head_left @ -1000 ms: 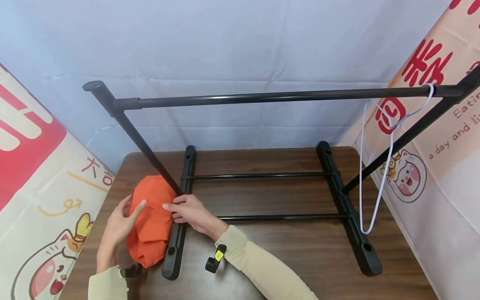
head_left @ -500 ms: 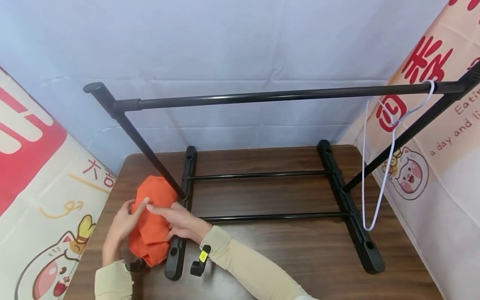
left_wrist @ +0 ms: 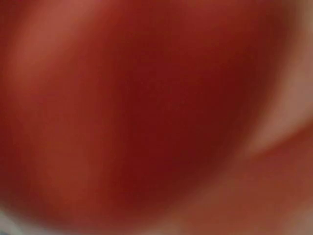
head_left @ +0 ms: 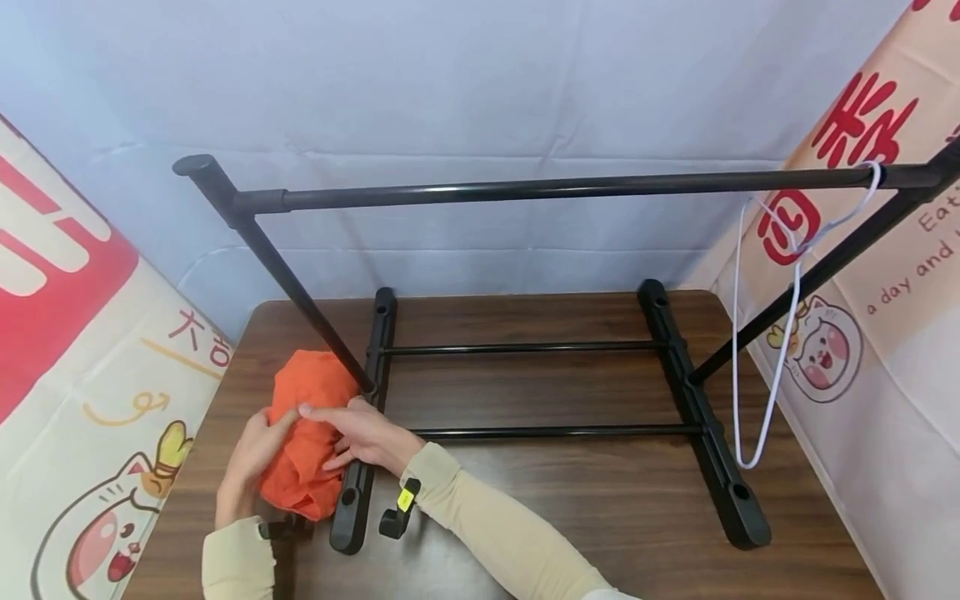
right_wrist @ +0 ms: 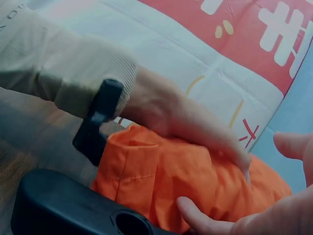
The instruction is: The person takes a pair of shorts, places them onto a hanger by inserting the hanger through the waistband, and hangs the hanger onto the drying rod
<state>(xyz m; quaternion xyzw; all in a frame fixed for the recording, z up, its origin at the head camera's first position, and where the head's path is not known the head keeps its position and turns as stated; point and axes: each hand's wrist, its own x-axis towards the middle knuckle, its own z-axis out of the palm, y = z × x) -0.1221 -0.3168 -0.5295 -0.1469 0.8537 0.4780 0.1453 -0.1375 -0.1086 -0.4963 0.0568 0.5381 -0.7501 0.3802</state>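
Note:
A bundled orange garment [head_left: 311,475] lies on the left of the table, against the rack's left foot. A stitched band shows on the garment [right_wrist: 132,171] in the right wrist view. My left hand [head_left: 253,457] grips its left side, thumb on top and fingers partly hidden by the cloth. My right hand [head_left: 371,435] reaches over the rack's foot from the right, its fingers spread. One of its fingertips [right_wrist: 186,205] touches the fabric. The thumbs or fingertips of both hands come close together above the garment. Blurred orange cloth [left_wrist: 146,122] fills most of the left wrist view.
A black metal rack stands on the brown wooden table [head_left: 525,517], with a high crossbar [head_left: 525,190] and two feet. From the bar's right end hangs a white hanger [head_left: 772,392]. Printed cloth [head_left: 82,350] hangs on the left, another on the right, a pale one behind.
My right hand has shifted left across the garment and spread its fingers. The left thumb has come down onto the cloth, and the fabric looks more crumpled.

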